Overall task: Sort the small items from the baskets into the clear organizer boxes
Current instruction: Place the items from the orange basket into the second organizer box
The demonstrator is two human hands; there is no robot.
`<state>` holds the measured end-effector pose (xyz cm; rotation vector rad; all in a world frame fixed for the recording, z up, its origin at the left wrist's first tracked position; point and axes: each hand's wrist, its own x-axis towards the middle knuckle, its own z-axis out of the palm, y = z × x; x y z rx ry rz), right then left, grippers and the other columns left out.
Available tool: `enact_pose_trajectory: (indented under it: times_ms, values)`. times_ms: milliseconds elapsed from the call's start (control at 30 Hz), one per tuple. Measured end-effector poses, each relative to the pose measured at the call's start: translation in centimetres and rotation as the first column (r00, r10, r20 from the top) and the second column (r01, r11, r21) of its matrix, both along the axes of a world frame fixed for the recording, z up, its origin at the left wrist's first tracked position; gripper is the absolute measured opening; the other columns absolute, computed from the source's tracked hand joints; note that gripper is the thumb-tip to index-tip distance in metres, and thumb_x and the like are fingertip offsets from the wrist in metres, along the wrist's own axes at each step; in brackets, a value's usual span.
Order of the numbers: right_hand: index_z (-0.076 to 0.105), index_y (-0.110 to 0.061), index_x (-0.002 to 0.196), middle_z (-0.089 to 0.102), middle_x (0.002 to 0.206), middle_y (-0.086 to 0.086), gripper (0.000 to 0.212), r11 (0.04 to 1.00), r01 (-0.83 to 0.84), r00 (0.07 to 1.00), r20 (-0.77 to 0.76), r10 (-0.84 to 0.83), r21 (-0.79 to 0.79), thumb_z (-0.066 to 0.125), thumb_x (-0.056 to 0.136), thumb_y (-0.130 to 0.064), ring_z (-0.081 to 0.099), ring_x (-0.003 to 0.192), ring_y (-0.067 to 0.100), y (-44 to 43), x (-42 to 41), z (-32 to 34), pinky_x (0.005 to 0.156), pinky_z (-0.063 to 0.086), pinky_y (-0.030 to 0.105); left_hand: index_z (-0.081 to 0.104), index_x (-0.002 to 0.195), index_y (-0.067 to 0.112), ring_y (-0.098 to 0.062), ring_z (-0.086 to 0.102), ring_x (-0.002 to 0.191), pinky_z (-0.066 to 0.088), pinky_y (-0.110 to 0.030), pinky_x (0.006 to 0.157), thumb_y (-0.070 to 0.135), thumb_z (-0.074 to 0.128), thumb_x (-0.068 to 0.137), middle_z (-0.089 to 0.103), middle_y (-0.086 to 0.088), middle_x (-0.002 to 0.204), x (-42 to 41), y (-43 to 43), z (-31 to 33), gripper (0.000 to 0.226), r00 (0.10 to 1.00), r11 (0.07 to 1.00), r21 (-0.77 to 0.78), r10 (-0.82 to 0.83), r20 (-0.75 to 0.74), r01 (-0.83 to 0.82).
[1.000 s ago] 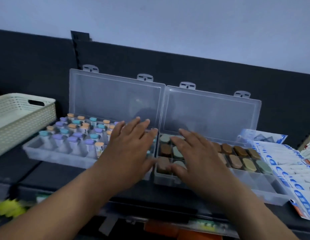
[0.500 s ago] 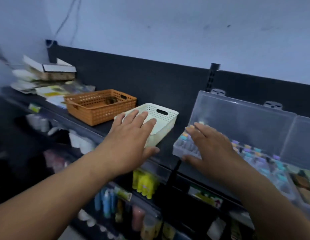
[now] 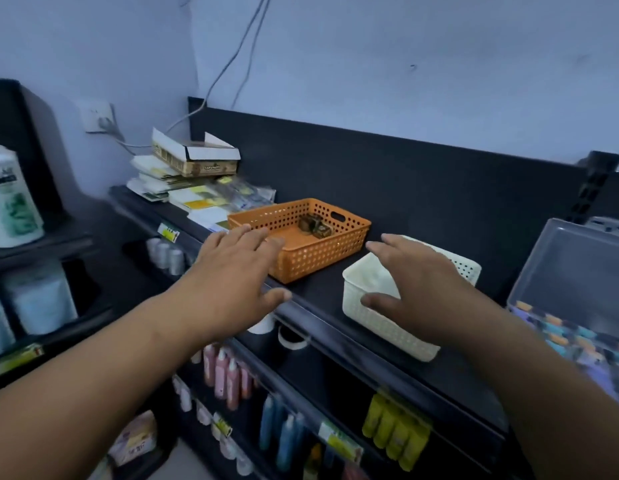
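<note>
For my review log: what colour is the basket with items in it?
The basket is orange with perforated walls; head view shows it best.

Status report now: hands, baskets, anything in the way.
Left hand open, empty, over orange basket near corner. Right hand open, empty, over white basket. Small brown items lie in orange basket. Nothing blocks either basket.

place: shop | black display shelf (image 3: 321, 289) under the left hand (image 3: 231, 282) and right hand (image 3: 415, 285) | price labels (image 3: 168, 232) on shelf edges | rows of pink bottles (image 3: 225, 372) and blue bottles (image 3: 283, 434) below left hand | yellow tubes (image 3: 394, 431) below right hand | big white bottle (image 3: 10, 199) on the rack far left
</note>
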<state>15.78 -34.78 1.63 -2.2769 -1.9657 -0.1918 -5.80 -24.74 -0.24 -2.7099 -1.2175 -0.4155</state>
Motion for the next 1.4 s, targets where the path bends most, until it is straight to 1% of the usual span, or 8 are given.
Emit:
enact_pose_trajectory:
  times_ms: [367,500,600,800,967,1100,1267,1400]
  values:
    - [0.021,-0.03,0.151,0.02,0.159,-0.003,0.079,0.999,-0.001,0.999,-0.05,-0.001,-0.037,0.061,0.086,-0.052,0.023,0.144,0.021,15.0,4.6,1.1,0.115,0.026,0.044,0.013,0.151,0.026,-0.02,0.02,0.143,0.018,-0.035,0.116,0.057,0.049,0.088,0.019,0.0,0.157,3.9,13.9,1.4,0.079,1.0,0.999,-0.045,-0.026,0.014,0.027]
    - [0.033,-0.028,0.144,0.038,0.147,-0.002,0.069,0.997,0.016,0.996,-0.084,-0.021,-0.07,0.064,0.086,-0.048,0.038,0.134,0.021,18.8,5.8,1.5,0.109,0.037,0.045,0.016,0.15,0.026,-0.017,0.024,0.14,0.023,-0.029,0.112,0.051,0.054,0.088,0.023,0.001,0.155,5.7,18.3,1.0,0.077,0.994,0.989,-0.115,-0.09,0.062,0.097]
    - [0.027,-0.027,0.149,0.033,0.151,-0.003,0.074,0.995,0.056,0.995,-0.08,-0.063,-0.087,0.063,0.087,-0.047,0.038,0.135,0.019,21.5,6.6,1.6,0.109,0.037,0.042,0.019,0.149,0.028,-0.018,0.03,0.137,0.028,-0.031,0.112,0.051,0.057,0.087,0.029,0.001,0.152,7.4,22.1,0.8,0.077,0.987,0.979,-0.131,-0.149,0.058,0.156]
    - [0.032,-0.03,0.145,0.041,0.144,-0.005,0.068,0.982,0.143,0.98,-0.121,-0.158,-0.127,0.064,0.086,-0.044,0.048,0.123,0.016,26.9,6.8,0.2,0.098,0.044,0.033,0.036,0.138,0.032,-0.018,0.048,0.121,0.044,-0.04,0.098,0.051,0.062,0.08,0.048,0.002,0.134,11.8,30.6,-0.4,0.066,0.949,0.931,-0.185,-0.313,0.042,0.316]
    - [0.038,-0.026,0.143,0.047,0.133,-0.001,0.068,0.935,0.259,0.953,-0.09,-0.288,-0.241,0.067,0.083,-0.043,0.05,0.117,0.019,31.1,6.6,-1.8,0.088,0.044,0.028,0.046,0.124,0.033,-0.015,0.054,0.104,0.046,-0.03,0.084,0.041,0.068,0.078,0.054,0.007,0.119,15.8,35.8,-1.0,0.051,0.891,0.864,-0.269,-0.451,-0.042,0.425]
    - [0.052,-0.022,0.125,0.059,0.118,0.002,0.047,0.859,0.366,0.911,-0.051,-0.409,-0.357,0.068,0.083,-0.037,0.057,0.104,0.022,33.7,6.8,-3.1,0.085,0.051,0.036,0.056,0.101,0.028,-0.014,0.056,0.089,0.046,-0.03,0.071,0.031,0.067,0.08,0.059,0.005,0.1,18.2,38.6,-2.3,0.024,0.84,0.818,-0.329,-0.53,-0.113,0.472]
    - [0.054,-0.017,0.114,0.059,0.109,0.004,0.037,0.783,0.435,0.877,0.014,-0.48,-0.444,0.071,0.082,-0.027,0.056,0.096,0.021,35.8,6.9,-4.4,0.072,0.044,0.03,0.061,0.098,0.025,-0.014,0.055,0.086,0.045,-0.027,0.072,0.018,0.057,0.087,0.058,0.003,0.099,19.9,40.9,-4.5,0.014,0.759,0.772,-0.31,-0.622,-0.191,0.555]
    - [0.057,-0.017,0.099,0.056,0.095,0.003,0.012,0.759,0.47,0.867,0.073,-0.493,-0.451,0.06,0.088,-0.014,0.054,0.086,0.02,36.7,6.7,-5.2,0.068,0.041,0.029,0.06,0.104,0.021,-0.017,0.05,0.09,0.043,-0.028,0.074,0.02,0.055,0.088,0.05,-0.002,0.106,20.9,41.7,-4.6,0.017,0.689,0.74,-0.263,-0.672,-0.272,0.619]
